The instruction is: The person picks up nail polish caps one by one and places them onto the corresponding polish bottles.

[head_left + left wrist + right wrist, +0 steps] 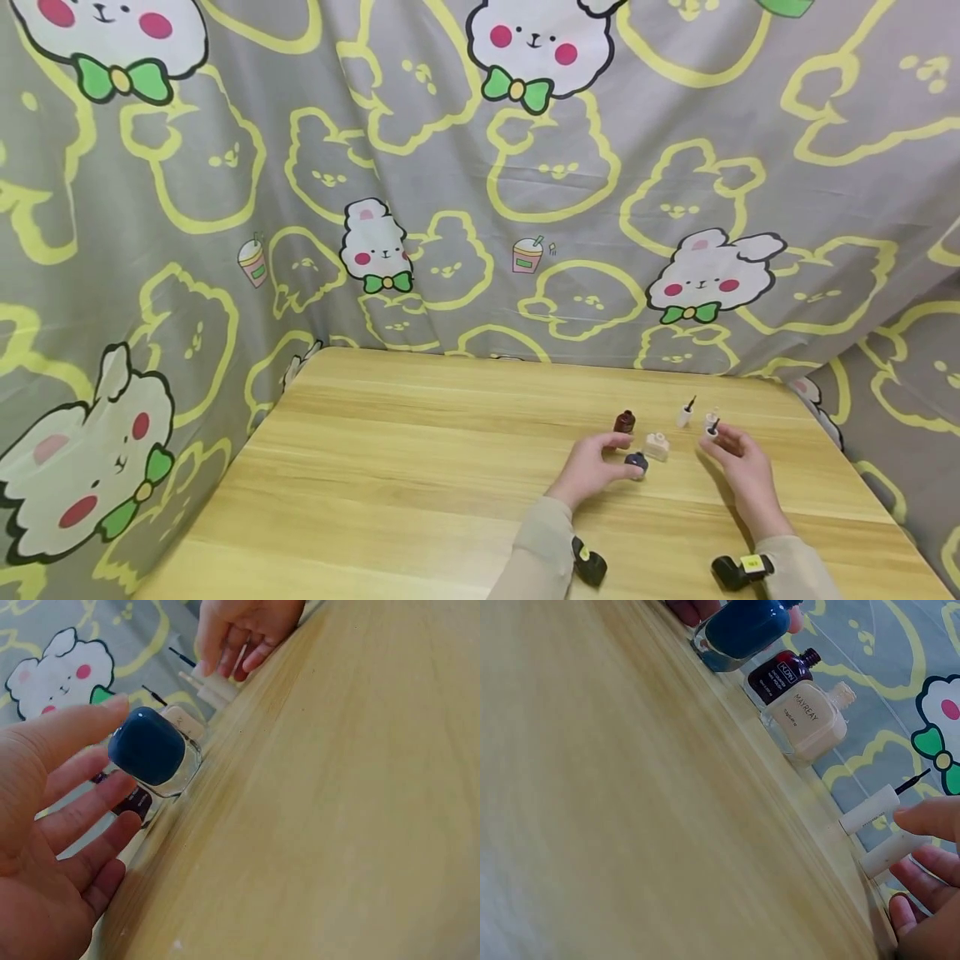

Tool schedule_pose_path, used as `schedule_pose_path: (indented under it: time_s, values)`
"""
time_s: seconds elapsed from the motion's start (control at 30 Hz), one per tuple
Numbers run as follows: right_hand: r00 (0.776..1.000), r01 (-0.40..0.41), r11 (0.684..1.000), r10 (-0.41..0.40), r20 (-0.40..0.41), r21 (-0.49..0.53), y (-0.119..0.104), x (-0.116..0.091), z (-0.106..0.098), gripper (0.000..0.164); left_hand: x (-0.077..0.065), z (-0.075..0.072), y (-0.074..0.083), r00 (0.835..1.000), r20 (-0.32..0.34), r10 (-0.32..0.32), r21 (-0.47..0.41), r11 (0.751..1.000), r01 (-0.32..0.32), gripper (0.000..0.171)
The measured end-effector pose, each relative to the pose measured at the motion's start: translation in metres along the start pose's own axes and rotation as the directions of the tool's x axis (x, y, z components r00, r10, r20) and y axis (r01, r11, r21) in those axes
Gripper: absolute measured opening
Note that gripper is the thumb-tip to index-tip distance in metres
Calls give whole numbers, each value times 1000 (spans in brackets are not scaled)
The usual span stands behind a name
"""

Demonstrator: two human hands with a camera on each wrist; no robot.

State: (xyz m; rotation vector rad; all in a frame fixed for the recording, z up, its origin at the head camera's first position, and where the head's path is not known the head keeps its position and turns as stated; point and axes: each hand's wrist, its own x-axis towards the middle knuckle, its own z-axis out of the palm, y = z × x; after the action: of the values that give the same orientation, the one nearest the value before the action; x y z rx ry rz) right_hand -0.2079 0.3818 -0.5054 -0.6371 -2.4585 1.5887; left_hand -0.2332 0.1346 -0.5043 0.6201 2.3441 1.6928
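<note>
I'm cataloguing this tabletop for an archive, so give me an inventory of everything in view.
Rounded glass bottle: one, dark blue, nearest the person
Small glass bottle: one, dark red, farthest bottle
Squarish glass bottle: one, cream, right of both other bottles
Cylindrical brush caps: three, white, right of the bottles
Wood-grain table: one, yellowish-brown, beneath everything
Cartoon-print fabric: pieces uncountable, grey with yellow outlines, around the table
Wrist devices: two, black, one per wrist
Long sleeves: two, beige, on the arms
Left hand: one, bare, at the blue bottle
Right hand: one, bare, pinching a cap
</note>
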Motion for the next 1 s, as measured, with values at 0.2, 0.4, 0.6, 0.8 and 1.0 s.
schedule_pose_path:
  time_s: [0.2,0.4,0.6,0.8,1.0]
  values:
    - [1000,9,1000,-9,5,15,0,1,-1,67,2,0,0,1000,-8,-10,75,997,10,44]
    - [1000,23,1000,-23,15,-3,1,3,-2,67,4,0,-1,1000,6,7,159,987,-8,37]
    - [998,64,998,-63,19,-14,3,3,-3,66,3,2,-2,1000,10,13,203,979,-15,32]
    - [998,53,998,-52,21,-38,4,3,-3,63,4,6,-4,1000,-12,13,264,965,-9,30]
    - [999,44,998,-44,7,-49,6,5,-2,59,3,8,-4,999,-33,16,285,958,-6,29]
